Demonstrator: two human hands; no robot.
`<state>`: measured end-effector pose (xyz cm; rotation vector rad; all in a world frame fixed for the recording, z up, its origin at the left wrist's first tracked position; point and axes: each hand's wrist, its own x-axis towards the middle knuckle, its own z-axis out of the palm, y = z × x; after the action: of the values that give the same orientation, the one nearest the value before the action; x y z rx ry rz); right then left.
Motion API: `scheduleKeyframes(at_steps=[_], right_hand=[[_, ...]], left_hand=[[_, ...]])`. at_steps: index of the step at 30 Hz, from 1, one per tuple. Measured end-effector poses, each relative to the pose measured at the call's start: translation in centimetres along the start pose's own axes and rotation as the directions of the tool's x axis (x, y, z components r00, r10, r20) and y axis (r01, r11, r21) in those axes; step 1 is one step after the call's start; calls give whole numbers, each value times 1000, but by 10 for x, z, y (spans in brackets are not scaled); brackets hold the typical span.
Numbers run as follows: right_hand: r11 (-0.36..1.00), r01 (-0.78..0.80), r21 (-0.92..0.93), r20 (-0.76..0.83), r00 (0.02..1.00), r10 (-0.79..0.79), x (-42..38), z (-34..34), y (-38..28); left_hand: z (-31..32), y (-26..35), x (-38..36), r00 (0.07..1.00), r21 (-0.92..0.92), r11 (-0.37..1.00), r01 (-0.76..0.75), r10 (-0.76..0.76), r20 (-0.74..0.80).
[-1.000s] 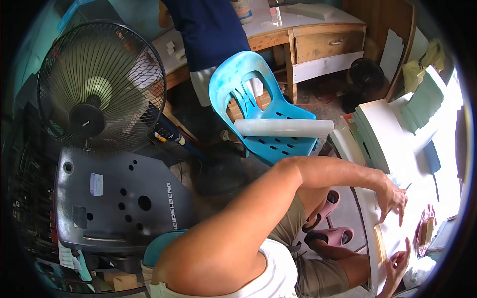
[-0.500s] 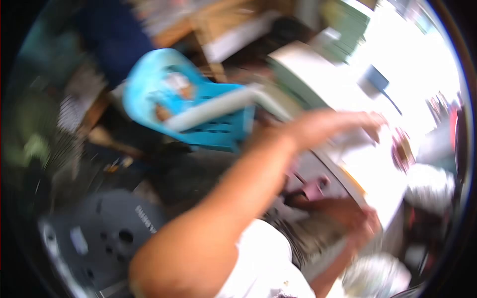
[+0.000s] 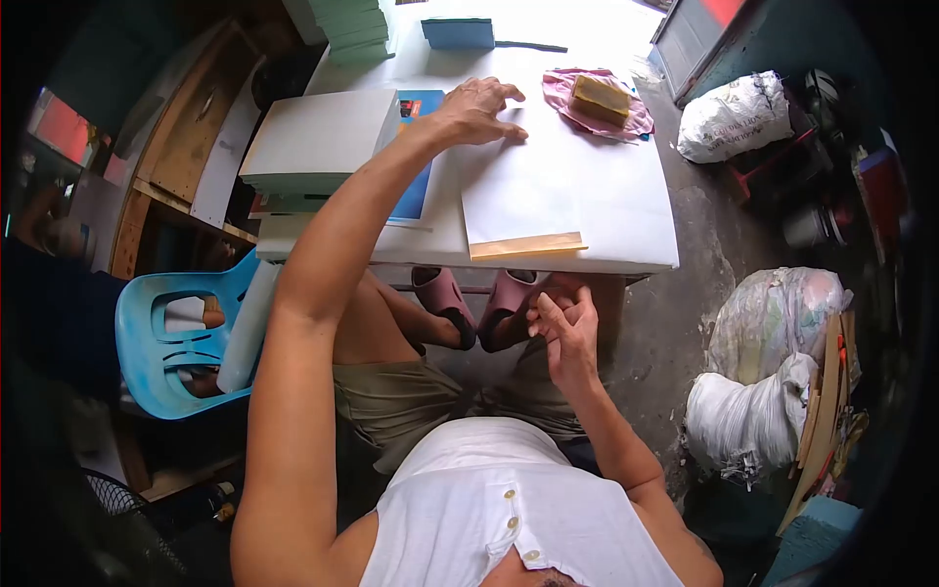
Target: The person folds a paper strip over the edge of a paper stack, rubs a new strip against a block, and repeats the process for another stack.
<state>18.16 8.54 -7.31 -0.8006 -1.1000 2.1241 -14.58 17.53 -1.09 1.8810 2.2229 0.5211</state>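
Note:
My left hand (image 3: 481, 112) reaches over the table, its fingers spread and bent above the upper left part of a white sheet (image 3: 518, 196); it holds nothing visible. A flat wooden strip (image 3: 528, 246) lies across the sheet's near edge. Nearer my body, above my lap and off the table's front edge, is my right hand (image 3: 570, 338), palm up with loosely curled, separated fingers and no object visible in it. On a pink cloth (image 3: 638, 115) rests a yellow-brown block (image 3: 601, 101), right of my left hand. Left of that hand, a blue printed sheet (image 3: 416, 191) lies partly under my forearm.
A thick paper stack (image 3: 318, 132) stands on the table's left, with greenish stacks (image 3: 350, 29) behind it. A blue block (image 3: 458, 33) sits at the back. A blue chair (image 3: 147, 333) is at left; white sacks (image 3: 738, 117) and filled bags (image 3: 748, 421) are at right.
The view has turned to the right and sharpened. The chair now appears lower and farther left, the tabletop more central. My left hand now shows over the white sheet, my right hand above my lap.

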Motion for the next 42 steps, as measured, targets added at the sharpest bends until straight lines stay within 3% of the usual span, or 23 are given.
scheduleKeyframes(at_steps=[5, 8, 11, 14, 18, 20, 22, 24, 25, 28, 31, 34, 36, 38, 39, 40, 42], right_hand=[[980, 61, 191, -74, 996, -48, -10, 9, -8], [978, 143, 153, -173, 978, -116, -17, 1, -22], [984, 172, 49, -253, 955, -154, -19, -4, -35], [982, 188, -29, -323, 928, -187, -17, -10, -39], [970, 230, -72, -327, 914, -241, -17, -10, -38], [949, 272, -160, -305, 900, -310, -20, -6, -41], [906, 313, -285, -278, 878, -391, -25, 0, -47], [858, 355, -372, -238, 856, -458, -30, 8, -57], [830, 367, -420, -213, 849, -483, -33, 8, -62], [767, 404, -498, -157, 828, -538, -34, 3, -75], [709, 478, -518, -97, 790, -605, -29, 0, -84], [542, 529, -653, 82, 761, -644, -13, -3, -99], [578, 554, -599, 107, 770, -629, 2, 2, -110], [573, 566, -593, 175, 785, -595, 19, 4, -130], [531, 593, -605, 225, 767, -600, 30, 9, -142], [491, 617, -615, 274, 751, -600, 41, 15, -156], [359, 715, -600, 415, 662, -624, 69, 32, -184]], left_hand=[[-19, 33, -39, 984, 167, 976, 139, -155, 83], [-23, 54, -75, 981, 219, 965, 146, -170, 97], [-33, 83, -100, 934, 273, 922, 274, -323, 151], [-28, 94, -111, 988, 363, 921, 140, -106, -112], [-14, 116, -82, 961, 25, 963, -268, 269, -65], [-7, 137, -65, 916, -241, 899, -365, 393, 79], [7, 148, -41, 796, -312, 783, -538, 593, 117], [5, 164, -18, 721, -446, 757, -477, 627, 293], [2, 168, -12, 685, -539, 684, -492, 686, 245], [-24, 174, -7, 656, -539, 657, -527, 718, 233], [-51, 167, -25, 742, -517, 683, -516, 658, 129], [-72, 156, -43, 829, -481, 735, -478, 558, 29], [-84, 143, -51, 844, -446, 740, -503, 532, -69], [-94, 125, -53, 877, -523, 721, -455, 464, -124], [-104, 121, -57, 885, -441, 773, -457, 443, -141], [-108, 112, -57, 843, -419, 732, -537, 484, -236], [-130, 102, -60, 882, -410, 781, -471, 416, -220]])
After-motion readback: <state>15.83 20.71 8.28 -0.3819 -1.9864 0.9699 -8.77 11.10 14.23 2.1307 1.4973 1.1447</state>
